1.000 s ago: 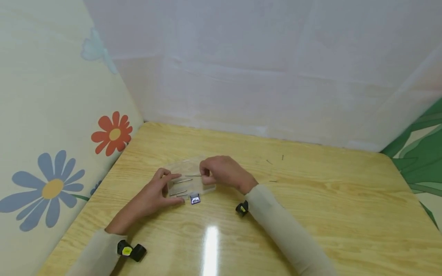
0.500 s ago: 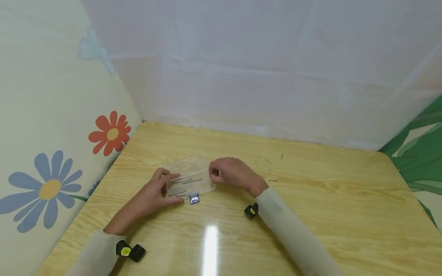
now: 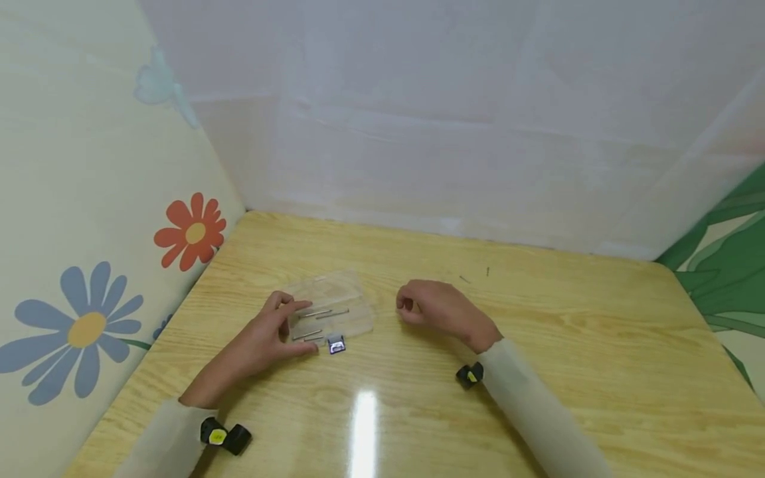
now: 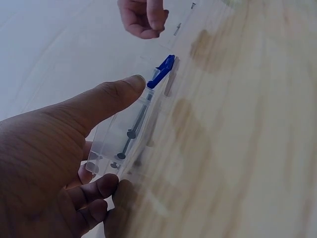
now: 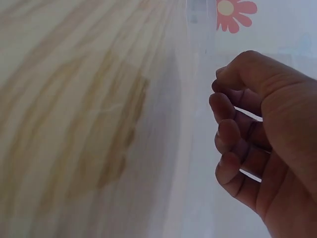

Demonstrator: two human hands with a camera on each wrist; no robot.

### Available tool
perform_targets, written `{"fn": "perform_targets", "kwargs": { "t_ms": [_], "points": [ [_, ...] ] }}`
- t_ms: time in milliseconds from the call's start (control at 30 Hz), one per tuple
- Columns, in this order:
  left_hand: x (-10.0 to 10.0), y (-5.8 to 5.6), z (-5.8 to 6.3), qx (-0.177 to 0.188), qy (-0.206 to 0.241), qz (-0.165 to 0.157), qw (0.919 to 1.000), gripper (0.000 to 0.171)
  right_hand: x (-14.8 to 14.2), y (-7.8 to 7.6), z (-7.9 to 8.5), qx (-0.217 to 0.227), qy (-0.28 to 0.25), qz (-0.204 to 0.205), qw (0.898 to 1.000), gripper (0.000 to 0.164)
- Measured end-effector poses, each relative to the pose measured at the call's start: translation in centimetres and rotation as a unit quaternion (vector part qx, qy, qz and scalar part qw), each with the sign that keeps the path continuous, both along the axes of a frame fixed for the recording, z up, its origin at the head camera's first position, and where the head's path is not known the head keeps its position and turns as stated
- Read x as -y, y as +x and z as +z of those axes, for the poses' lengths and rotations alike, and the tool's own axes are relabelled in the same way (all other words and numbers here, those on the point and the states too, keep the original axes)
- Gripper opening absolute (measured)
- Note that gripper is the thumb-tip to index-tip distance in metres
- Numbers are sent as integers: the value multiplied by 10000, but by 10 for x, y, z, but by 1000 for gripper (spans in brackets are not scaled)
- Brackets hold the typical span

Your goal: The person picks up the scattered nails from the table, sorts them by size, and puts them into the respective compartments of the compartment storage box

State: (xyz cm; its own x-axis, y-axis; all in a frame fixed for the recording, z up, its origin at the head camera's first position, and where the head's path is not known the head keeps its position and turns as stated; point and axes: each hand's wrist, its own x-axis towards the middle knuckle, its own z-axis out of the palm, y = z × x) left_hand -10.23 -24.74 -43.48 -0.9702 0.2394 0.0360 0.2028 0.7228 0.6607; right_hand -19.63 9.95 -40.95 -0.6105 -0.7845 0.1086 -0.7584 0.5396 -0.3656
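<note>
A clear plastic box lies on the table with several nails in it. On its near side sits a blue latch, also visible in the left wrist view as a blue clip. My left hand grips the left end of the box, the thumb along the near side and the fingers around the end. To the right of the box, apart from it, is my right hand. In the right wrist view its fingers hang loosely curled, with nothing seen between them.
Two loose nails lie beyond my right hand, one a slanted nail and the other an upright-looking nail. The wooden table meets a white cloth backdrop behind and a flower-patterned wall on the left.
My right hand has let go of a nail, now lying in the box, and moved right, away from the box. It now covers a loose nail on the table. My left hand stays put.
</note>
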Motion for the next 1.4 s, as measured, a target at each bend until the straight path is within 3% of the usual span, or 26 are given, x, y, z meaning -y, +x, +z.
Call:
{"fn": "perform_targets", "kwargs": {
  "t_ms": [267,767,1200,1400],
  "points": [
    [0,-1,1,-35,7,-24,10000,79,-41,3,1,-233,261,-365,9987,15],
    [0,-1,1,-8,-10,-31,10000,79,-104,3,-2,-315,364,-1177,9919,9],
    [2,-2,-2,-40,85,-95,9999,80,-120,3,0,165,586,-1328,9893,7],
    [2,-3,-3,-32,55,-89,9999,80,-121,3,-4,171,576,-1284,9899,6]
  ]
}}
